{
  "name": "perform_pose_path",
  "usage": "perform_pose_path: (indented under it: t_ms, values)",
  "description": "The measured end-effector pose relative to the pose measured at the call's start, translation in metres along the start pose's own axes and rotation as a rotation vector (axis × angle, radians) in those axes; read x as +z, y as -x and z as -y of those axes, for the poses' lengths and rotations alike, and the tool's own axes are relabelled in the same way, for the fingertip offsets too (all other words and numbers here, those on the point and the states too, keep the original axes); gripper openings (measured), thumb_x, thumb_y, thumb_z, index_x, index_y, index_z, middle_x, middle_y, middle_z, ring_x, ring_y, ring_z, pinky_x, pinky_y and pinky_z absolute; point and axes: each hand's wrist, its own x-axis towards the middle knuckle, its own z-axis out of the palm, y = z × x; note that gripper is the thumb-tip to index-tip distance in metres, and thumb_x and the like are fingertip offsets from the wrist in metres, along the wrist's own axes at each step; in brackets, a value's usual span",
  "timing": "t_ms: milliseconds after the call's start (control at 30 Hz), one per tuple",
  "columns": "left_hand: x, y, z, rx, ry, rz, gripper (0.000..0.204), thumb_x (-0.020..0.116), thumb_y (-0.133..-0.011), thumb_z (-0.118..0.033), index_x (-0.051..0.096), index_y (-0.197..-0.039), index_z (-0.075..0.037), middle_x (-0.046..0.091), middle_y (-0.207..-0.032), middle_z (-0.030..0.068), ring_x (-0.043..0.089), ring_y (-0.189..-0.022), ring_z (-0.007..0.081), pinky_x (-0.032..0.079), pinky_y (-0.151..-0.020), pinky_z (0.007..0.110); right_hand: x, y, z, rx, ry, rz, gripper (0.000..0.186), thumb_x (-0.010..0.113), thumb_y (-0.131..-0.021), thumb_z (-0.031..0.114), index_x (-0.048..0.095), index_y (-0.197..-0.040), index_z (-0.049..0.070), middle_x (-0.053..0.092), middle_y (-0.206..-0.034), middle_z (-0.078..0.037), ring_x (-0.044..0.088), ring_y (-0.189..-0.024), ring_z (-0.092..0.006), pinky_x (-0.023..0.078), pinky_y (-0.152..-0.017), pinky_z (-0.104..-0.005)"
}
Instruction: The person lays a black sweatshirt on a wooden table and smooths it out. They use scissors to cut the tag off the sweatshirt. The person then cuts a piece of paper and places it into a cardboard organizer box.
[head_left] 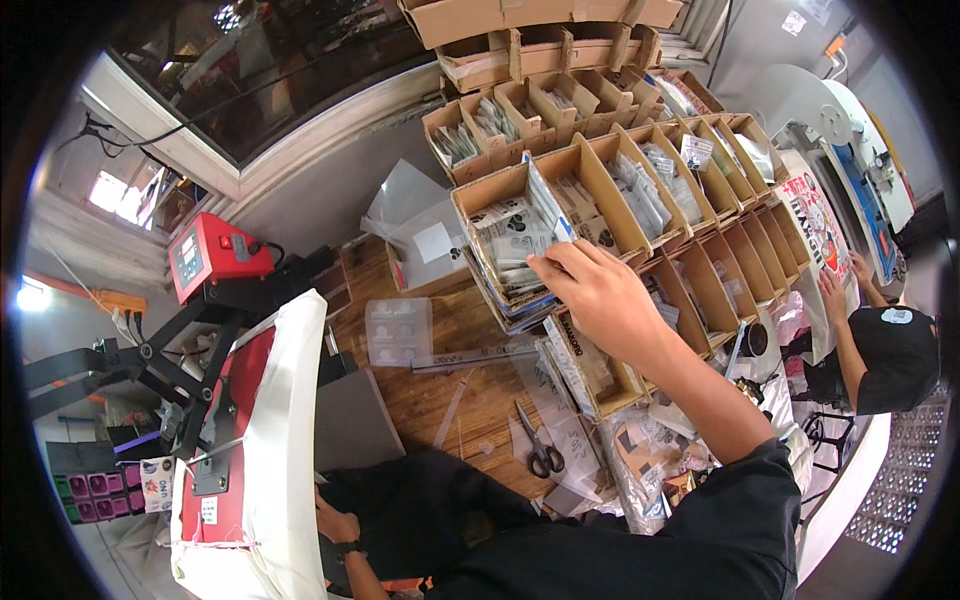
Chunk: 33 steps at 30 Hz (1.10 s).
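Observation:
My right hand (598, 300) reaches over a cardboard compartment box (485, 195), its fingers closed at the edge of the clear plastic packets (517, 278) standing inside. Dark paw prints mark the pale sheets (515, 225) in that box. At the lower left, my left hand (338, 522) hangs low beside the white-covered pad of a heat press (265, 430). Black cloth (430, 500) lies right by it, and its fingers are mostly hidden. A pair of dark scissors (541, 455) rests on the wooden table (400, 400) below the boxes.
Rows of cardboard dividers (660, 185) with packets stretch to the back right. A red control box (218, 255) tops the press at left. Clear sheets (398, 332) and a ruler (475, 358) lie on the table. Another person (880, 355) works at far right beside printed fabric (815, 215).

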Motion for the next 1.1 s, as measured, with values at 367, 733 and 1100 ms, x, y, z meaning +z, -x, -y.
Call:
perform_pose_path:
  t_ms: [367,733,1100]
  values:
    - [0.001,0.003,0.002,-0.016,-0.008,-0.003,0.084,0.059,-0.064,0.016,0.04,-0.139,-0.017,0.047,-0.114,0.0198,0.05,-0.108,0.0433,0.043,-0.096,0.051,-0.003,0.011,0.014,0.052,-0.038,-0.041,0.027,0.062,-0.074,0.004,0.066,-0.101,-0.001,0.06,-0.12,-0.012,0.055,-0.117,-0.0269,0.045,-0.098,-0.0393]
    - [0.006,0.005,0.004,-0.002,-0.009,-0.048,0.085,0.062,-0.063,0.015,0.04,-0.139,-0.017,0.047,-0.116,0.0197,0.051,-0.108,0.0432,0.043,-0.095,0.052,0.001,0.011,0.016,0.082,-0.105,-0.077,0.022,0.064,-0.075,0.002,0.067,-0.097,-0.002,0.062,-0.121,-0.013,0.056,-0.117,-0.0274,0.046,-0.099,-0.0395]
    - [0.004,0.004,0.001,-0.021,-0.015,-0.036,0.087,0.063,-0.061,0.014,0.04,-0.139,-0.018,0.047,-0.114,0.0195,0.051,-0.107,0.0428,0.044,-0.094,0.05,0.009,-0.029,0.004,0.099,-0.053,0.266,0.012,0.058,-0.077,0.005,0.061,-0.088,0.001,0.067,-0.098,-0.015,0.064,-0.097,-0.0299,0.048,-0.088,-0.0393]
